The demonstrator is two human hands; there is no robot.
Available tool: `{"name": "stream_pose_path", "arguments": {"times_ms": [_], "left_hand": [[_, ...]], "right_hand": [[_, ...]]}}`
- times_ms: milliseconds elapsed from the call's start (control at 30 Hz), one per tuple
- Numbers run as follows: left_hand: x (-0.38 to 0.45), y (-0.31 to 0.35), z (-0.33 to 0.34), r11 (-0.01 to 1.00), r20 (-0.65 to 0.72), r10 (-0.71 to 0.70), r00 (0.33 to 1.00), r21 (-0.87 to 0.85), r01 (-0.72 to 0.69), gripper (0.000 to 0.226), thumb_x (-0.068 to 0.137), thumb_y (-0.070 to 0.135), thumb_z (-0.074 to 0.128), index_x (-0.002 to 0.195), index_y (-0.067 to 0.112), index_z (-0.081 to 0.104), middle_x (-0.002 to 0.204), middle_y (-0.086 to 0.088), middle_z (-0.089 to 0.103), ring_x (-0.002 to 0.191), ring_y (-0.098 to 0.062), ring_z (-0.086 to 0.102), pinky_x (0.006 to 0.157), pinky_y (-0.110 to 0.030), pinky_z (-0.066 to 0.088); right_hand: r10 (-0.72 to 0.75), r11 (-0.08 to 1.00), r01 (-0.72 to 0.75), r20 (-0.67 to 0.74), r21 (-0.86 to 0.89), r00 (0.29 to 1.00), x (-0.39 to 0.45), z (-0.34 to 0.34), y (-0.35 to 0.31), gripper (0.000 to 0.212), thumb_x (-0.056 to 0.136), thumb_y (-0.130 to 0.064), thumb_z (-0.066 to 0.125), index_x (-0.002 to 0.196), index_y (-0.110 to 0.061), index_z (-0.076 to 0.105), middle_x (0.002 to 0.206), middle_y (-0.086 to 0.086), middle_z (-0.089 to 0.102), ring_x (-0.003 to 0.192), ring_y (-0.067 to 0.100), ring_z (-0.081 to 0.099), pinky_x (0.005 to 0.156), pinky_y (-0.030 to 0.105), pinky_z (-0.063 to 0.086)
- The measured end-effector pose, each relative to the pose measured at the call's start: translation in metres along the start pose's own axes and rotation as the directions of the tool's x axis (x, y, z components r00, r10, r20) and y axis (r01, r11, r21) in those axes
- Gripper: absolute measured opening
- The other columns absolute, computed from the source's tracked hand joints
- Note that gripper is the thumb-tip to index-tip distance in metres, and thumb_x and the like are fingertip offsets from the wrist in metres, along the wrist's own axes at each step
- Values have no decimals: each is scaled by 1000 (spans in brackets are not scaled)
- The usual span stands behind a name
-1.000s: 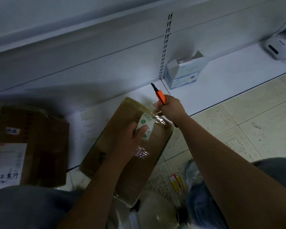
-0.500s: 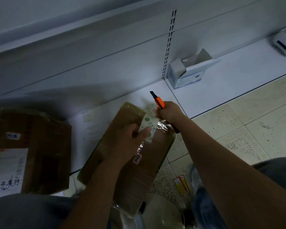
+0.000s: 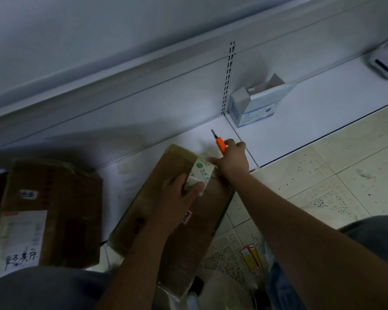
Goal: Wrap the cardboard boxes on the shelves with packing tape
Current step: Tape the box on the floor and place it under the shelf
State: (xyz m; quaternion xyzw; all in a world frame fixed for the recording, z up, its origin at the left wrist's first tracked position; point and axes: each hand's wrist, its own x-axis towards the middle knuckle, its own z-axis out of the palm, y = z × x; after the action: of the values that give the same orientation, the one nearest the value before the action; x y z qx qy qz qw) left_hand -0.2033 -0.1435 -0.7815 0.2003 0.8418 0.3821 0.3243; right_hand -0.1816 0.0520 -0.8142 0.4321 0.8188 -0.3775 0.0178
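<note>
A labelled cardboard box sits far left on the white shelf. Your left hand grips the tape roll atop the middle cardboard box, thumb across it. Your right hand, touching the roll's far end, clenches an orange utility knife.

Left grip curled, right grip clenched, forearms extended.
</note>
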Motion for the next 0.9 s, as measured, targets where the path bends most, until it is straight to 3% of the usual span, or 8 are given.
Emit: {"name": "stream_pose_path", "arguments": {"times_ms": [67, 133, 333, 467, 500, 567, 633, 900], "left_hand": [[2, 0, 0, 1000, -3, -3, 1000, -8, 3, 46, 88, 68, 52, 114, 31, 58, 118, -1, 58, 100, -14, 60, 72, -30, 55], [3, 2, -1, 1000, -11, -1, 1000, -17, 1, 34, 93, 57, 53, 114, 30, 58, 115, 0, 58, 98, -11, 60, 70, -24, 50], [7, 26, -11, 999, 62, 13, 998, 31, -15, 29, 94, 52, 57, 97, 25, 66, 85, 9, 68, 76, -7, 64, 64, -22, 49], [-6, 24, -67, 922, -8, -12, 1000, 387, 14, 53, 88, 64, 58, 68, 15, 57, 62, -1, 56, 61, -15, 56, 105, -45, 39], [-17, 17, -80, 906, -6, -37, 999, 422, 36, 52, 87, 62, 60, 69, 14, 59, 64, -5, 59, 62, -18, 59, 103, -41, 42], [-47, 0, -96, 902, 17, -139, 990, 416, 120, 56, 85, 62, 62, 75, 7, 62, 69, -12, 61, 65, -24, 61, 74, -35, 51], [-75, -22, -104, 905, -8, -187, 982, 387, 175, 59, 85, 63, 61, 70, 6, 60, 63, -13, 54, 58, -23, 56, 58, -33, 44], [-159, -74, -91, 810, -345, -282, 895, 414, 415, 49, 83, 68, 60, 58, 26, 58, 58, 8, 52, 63, -15, 56, 55, -26, 34]], "right_hand": [[-54, 996, 59, -75, 69, 996, -5, -3, 3, 27, 82, -35, 77, 100, -19, 64, 102, 3, 62, 90, 21, 63, 78, 34, 49], [-90, 993, 89, 14, 77, 996, -8, -4, 3, 13, 87, -33, 70, 80, -25, 63, 83, -1, 66, 83, 21, 65, 73, 31, 50], [-111, 962, 128, 83, -240, 990, -12, -1, 4, 12, 87, -25, 57, 94, -25, 67, 95, 2, 69, 92, 27, 65, 76, 33, 47], [-177, 934, 160, -24, -320, 984, -18, 10, -4, 8, 91, -31, 59, 91, -24, 62, 90, 2, 67, 89, 28, 66, 69, 32, 41], [-185, 932, 165, -31, -321, 982, -18, 10, -5, 10, 91, -34, 60, 92, -24, 63, 90, 3, 67, 90, 29, 66, 70, 32, 42], [-187, 936, 169, -28, -310, 982, -18, 8, -9, 21, 90, -42, 63, 96, -22, 66, 95, 6, 68, 94, 32, 66, 76, 35, 46], [-177, 938, 157, -37, -308, 983, -19, 7, -10, 26, 89, -45, 65, 98, -21, 67, 96, 8, 69, 94, 32, 66, 79, 37, 49], [-203, 925, 184, -22, -331, 979, -26, 11, -15, 30, 94, -41, 62, 104, -13, 66, 100, 14, 68, 94, 35, 65, 78, 38, 47]]}}
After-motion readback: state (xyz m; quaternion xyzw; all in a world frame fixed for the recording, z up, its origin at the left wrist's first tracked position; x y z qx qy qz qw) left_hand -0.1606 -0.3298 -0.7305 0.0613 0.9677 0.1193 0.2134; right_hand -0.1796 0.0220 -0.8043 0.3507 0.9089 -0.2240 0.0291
